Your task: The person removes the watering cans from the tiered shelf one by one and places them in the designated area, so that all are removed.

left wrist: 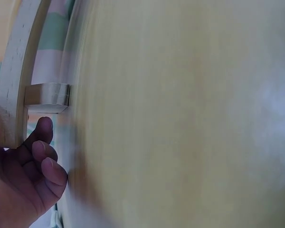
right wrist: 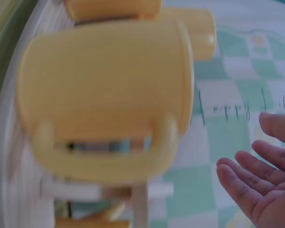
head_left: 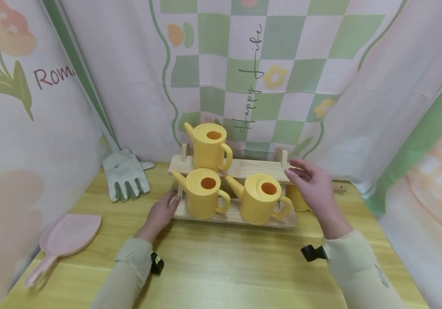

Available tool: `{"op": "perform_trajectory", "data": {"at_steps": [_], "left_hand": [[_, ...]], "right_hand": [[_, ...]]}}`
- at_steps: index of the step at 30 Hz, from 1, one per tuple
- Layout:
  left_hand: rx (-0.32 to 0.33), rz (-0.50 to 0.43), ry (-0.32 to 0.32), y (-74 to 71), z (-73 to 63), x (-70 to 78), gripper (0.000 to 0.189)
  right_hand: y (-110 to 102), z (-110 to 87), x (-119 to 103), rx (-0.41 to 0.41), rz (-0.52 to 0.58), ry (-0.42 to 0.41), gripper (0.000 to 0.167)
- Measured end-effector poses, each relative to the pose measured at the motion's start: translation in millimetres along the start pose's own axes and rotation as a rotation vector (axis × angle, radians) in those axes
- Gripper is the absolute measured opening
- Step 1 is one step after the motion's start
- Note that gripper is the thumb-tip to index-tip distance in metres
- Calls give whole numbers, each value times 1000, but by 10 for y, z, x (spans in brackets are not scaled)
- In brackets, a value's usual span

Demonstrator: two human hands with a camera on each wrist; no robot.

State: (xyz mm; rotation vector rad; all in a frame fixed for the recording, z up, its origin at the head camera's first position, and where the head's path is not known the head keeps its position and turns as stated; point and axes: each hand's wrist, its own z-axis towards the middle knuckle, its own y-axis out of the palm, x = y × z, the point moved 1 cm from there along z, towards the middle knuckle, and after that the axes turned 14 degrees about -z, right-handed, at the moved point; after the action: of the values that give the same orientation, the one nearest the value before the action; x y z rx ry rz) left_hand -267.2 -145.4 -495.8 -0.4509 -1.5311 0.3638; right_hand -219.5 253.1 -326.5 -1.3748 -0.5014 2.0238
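Observation:
A two-tier wooden shelf stands at the back of the table, bearing three yellow watering cans. One watering can is on the upper board's left; below it are a left watering can and a right watering can, spouts leftward. My left hand grips the lower board's left end; in the left wrist view its fingers curl beneath the board. At the shelf's upper right end, my right hand holds nothing, fingers loosely bent. The right wrist view shows it apart from the near watering can.
Another yellow object stands behind the shelf's right end, partly hidden by my hand. A wooden handle end shows farther right. Grey-white gloves and a pink dustpan lie left. Patterned curtains hang behind the table.

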Motion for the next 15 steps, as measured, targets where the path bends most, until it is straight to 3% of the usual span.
{"op": "perform_trajectory", "data": {"at_steps": [15], "left_hand": [[-3,-7,-4,8,1,-14,66]], "right_hand": [[493,270,-548,-227,-27,-23,40]]}}
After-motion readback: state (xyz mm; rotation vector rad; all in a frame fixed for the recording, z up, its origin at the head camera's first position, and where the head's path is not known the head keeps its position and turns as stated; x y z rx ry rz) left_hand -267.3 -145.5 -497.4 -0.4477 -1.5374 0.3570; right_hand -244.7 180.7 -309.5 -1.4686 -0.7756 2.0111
